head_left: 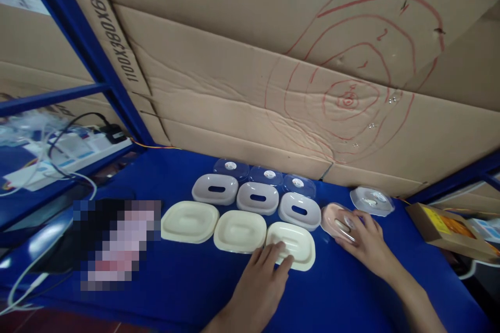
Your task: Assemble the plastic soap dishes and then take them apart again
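Right hand (369, 243) grips the pink dish (332, 217) under its fingers; a sideways slip could knock the white bowl (299, 222) to that hand's left. Left hand (263, 276), fingers spread, rests its fingertips on the cream tray (300, 243); uneven pressure could tip it.

Has a bare left hand (260, 273) and a bare right hand (367, 242), with slim, tapering fingers and narrow wrists. Widens into uncovered forearms (412, 289) (longer in view on the right), smooth in outline down to the lower edge.
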`<state>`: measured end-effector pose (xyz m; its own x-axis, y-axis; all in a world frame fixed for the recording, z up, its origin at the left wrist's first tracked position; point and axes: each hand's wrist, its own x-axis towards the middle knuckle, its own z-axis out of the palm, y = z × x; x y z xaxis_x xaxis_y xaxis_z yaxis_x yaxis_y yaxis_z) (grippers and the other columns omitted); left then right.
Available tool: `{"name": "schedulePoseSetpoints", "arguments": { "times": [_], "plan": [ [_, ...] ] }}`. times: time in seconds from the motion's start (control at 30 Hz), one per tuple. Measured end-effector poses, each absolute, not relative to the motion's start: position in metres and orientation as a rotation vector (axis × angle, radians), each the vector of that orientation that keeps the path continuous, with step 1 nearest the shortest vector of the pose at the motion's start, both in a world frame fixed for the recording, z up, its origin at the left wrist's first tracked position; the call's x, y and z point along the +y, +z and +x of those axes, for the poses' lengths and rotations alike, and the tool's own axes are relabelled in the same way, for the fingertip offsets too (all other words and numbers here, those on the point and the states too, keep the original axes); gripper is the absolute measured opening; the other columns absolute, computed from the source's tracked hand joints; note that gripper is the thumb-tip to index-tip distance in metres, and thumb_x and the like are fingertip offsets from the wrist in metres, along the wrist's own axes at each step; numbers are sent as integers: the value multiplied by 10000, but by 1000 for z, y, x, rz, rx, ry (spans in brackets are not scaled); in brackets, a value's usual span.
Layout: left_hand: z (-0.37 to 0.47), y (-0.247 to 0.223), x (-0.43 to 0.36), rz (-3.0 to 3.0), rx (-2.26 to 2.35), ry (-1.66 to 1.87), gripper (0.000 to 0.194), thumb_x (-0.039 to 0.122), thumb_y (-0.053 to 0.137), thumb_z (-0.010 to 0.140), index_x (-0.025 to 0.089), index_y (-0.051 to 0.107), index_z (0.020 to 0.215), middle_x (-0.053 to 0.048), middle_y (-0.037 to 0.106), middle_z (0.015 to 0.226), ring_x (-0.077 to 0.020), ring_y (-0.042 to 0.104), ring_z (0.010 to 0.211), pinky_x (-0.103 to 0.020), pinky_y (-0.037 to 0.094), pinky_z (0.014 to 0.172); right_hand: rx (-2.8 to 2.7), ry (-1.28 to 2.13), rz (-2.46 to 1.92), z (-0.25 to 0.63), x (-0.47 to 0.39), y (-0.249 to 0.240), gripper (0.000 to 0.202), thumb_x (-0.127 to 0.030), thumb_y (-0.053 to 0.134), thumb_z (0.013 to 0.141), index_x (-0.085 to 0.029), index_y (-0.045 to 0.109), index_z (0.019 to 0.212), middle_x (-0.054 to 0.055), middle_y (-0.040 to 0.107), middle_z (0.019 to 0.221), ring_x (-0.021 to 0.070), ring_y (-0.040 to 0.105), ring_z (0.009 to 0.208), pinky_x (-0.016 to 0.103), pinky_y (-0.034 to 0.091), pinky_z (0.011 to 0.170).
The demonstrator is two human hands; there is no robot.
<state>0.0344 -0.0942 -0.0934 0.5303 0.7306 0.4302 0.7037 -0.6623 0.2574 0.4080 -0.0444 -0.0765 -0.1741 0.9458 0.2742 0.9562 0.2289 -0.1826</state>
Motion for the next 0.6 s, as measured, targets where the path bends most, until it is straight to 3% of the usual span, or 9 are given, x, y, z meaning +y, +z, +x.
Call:
{"name": "schedulePoseSetpoints", "arguments": {
  "times": [0.13, 0.3, 0.43, 0.53, 0.6],
  "plan": [
    [6, -79, -101, 2733, 1464, 932, 441, 184, 536, 1019, 295, 618, 1439, -84, 583, 1523, -295, 565, 1361, -497, 335, 1140, -2049, 100, -1747, 416, -69, -87, 605, -614, 702, 936, -352, 568, 1464, 109, 539, 1400, 341, 628, 1281, 514, 563, 1068],
    [-30, -98, -114, 2481, 1762, 989, 562, 309, 639, 1029, 282, 526, 1578, -133, 485, 1639, -344, 471, 1493, -564, 271, 1239, -1847, 82, -1744, 405, -117, -96, 645, -607, 727, 917, -333, 545, 1472, 113, 525, 1387, 370, 589, 1336, 520, 571, 1063],
    [-17, -107, -127, 1822, 1311, 1083, 680, 435, 763, 961, 367, 519, 1592, -110, 462, 1672, -404, 423, 1548, -643, 307, 1261, -1859, 189, -1576, 363, -148, -78, 669, -567, 760, 904, -328, 534, 1486, 136, 548, 1407, 386, 603, 1326, 515, 597, 1033],
    [16, -105, -127, 1568, 1014, 1071, 932, 579, 828, 879, 374, 381, 1670, -139, 516, 1624, -407, 510, 1488, -618, 449, 1182, -1994, 510, -1341, 321, -152, -51, 765, -590, 839, 841, -342, 546, 1503, 152, 522, 1487, 390, 594, 1378, 485, 586, 1085],
    [37, -106, -122, 1443, 798, 1054, 1140, 636, 879, 802, 330, 262, 1710, -174, 490, 1635, -408, 522, 1479, -611, 451, 1185, -2062, 743, -1254, 299, -147, -36, 779, -604, 862, 823, -364, 566, 1502, 146, 518, 1518, 379, 577, 1418, 459, 573, 1112]
  ]
}}
